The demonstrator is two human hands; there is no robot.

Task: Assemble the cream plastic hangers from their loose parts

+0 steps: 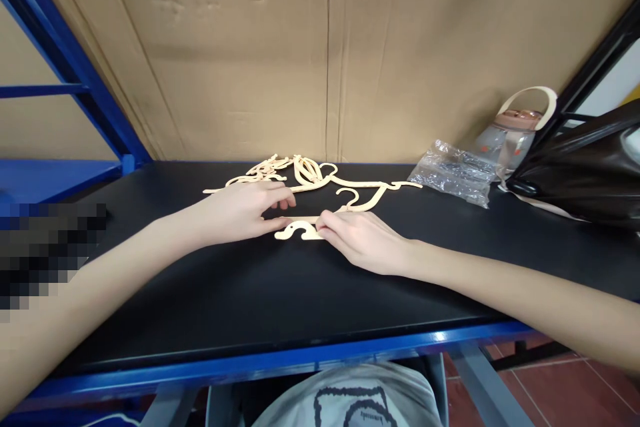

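Presently: cream hanger [299,232], flat on black table [250,293], was pinched between left hand [235,215] and right hand [363,241]; hanger pile [300,173] lay just beyond the grip. Risk: thin hook might snap under twisting.

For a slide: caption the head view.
Left hand and right hand touch a cream plastic hanger piece on a black tabletop near more hangers.

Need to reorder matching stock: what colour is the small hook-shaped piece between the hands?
The small hook-shaped plastic piece is pale cream, clearest in the head view.
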